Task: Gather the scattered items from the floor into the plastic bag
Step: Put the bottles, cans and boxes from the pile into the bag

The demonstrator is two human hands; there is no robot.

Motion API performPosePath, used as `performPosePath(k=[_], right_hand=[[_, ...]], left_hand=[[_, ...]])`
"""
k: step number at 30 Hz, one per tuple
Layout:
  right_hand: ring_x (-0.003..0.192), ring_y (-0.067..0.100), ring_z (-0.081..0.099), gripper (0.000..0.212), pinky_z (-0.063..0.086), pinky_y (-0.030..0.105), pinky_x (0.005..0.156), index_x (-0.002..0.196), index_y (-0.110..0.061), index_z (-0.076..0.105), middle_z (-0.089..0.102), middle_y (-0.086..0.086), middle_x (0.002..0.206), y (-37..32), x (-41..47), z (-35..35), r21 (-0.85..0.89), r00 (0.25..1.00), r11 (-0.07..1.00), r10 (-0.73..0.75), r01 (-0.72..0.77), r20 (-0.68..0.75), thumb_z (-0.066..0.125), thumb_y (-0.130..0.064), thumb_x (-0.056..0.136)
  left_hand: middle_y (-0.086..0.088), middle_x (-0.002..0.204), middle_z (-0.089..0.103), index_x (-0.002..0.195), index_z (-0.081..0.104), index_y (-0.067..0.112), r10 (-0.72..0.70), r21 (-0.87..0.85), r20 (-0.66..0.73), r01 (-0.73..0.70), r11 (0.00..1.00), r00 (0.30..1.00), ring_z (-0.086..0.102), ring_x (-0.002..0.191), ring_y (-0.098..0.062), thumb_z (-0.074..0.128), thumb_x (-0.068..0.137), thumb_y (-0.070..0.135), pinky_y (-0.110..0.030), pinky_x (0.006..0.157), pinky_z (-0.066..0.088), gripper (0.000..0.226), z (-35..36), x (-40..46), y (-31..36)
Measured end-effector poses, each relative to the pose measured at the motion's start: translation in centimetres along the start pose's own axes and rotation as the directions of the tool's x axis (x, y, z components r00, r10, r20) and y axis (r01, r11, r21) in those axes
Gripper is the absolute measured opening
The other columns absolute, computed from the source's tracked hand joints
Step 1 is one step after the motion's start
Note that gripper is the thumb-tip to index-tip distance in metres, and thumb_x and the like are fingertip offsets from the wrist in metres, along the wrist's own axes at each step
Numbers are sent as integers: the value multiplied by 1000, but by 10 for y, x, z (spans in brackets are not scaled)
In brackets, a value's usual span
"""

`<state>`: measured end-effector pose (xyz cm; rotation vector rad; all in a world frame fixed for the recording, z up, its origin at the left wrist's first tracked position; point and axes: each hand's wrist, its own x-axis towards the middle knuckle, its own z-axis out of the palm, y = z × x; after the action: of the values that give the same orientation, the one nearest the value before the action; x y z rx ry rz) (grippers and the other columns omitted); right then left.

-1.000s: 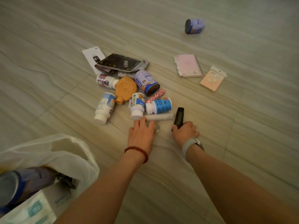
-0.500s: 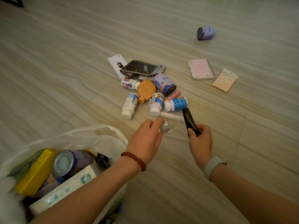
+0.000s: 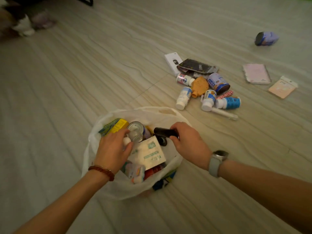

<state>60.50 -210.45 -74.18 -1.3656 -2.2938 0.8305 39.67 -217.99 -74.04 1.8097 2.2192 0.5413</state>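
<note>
Your left hand [image 3: 112,150] is curled over the mouth of the plastic bag [image 3: 118,188], fingers closed round a small clear, crinkly thing [image 3: 135,135] that may be a wrapper; too little shows to name it. Your right hand [image 3: 189,146] pinches one end of a slim black item [image 3: 164,132] between thumb and fingers, holding it level just over the bag's opening. Both hands are closed on their loads, neither one let go yet.

The bag sits on the floor [image 3: 67,81] near you, left of centre, its thin white film slumped open and already well filled: a yellow box [image 3: 119,125], a silver-topped can [image 3: 135,128] and a white packet with green print [image 3: 148,153] lie inside. The film looks soft and floppy, so I judge it will sag or tip if you press on one side; drop things into the middle, not against the rim.

The rest of the items lie far and to the right: a cluster of small white bottles [image 3: 183,98], an orange pouch [image 3: 200,86], a round tin [image 3: 218,83] and a clear tube [image 3: 224,114], with a dark flat sleeve [image 3: 196,66] behind. A pink notebook [image 3: 256,73] and a peach card [image 3: 282,86] lie further right, and a purple tin [image 3: 266,38] well apart at the far right.

The bottles look light, hard and smooth, likely to roll, so take each round its body. The flat card and notebook will need a fingernail under an edge. The pouch looks soft; pinch it at the neck.
</note>
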Motion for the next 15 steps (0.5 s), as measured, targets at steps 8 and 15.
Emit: performPosePath(k=[8, 15], right_hand=[[97, 32, 54, 27, 47, 40, 79, 116, -8, 48, 59, 15, 111, -11, 11, 19, -197, 981, 980, 52, -15, 186, 42, -16, 91], [121, 24, 41, 37, 35, 36, 96, 129, -13, 44, 50, 7, 130, 4, -12, 16, -337, 920, 884, -212, 324, 329, 39, -17, 92]], left_hand=[[-13, 92, 66, 95, 56, 15, -189, 238, -91, 205, 949, 978, 53, 96, -31, 53, 84, 35, -39, 80, 26, 24, 12, -17, -24], [-14, 100, 63, 89, 59, 9, -139, 331, -117, 171, 928, 983, 50, 100, -33, 53, 84, 32, -43, 84, 25, 24, 16, -14, -20]])
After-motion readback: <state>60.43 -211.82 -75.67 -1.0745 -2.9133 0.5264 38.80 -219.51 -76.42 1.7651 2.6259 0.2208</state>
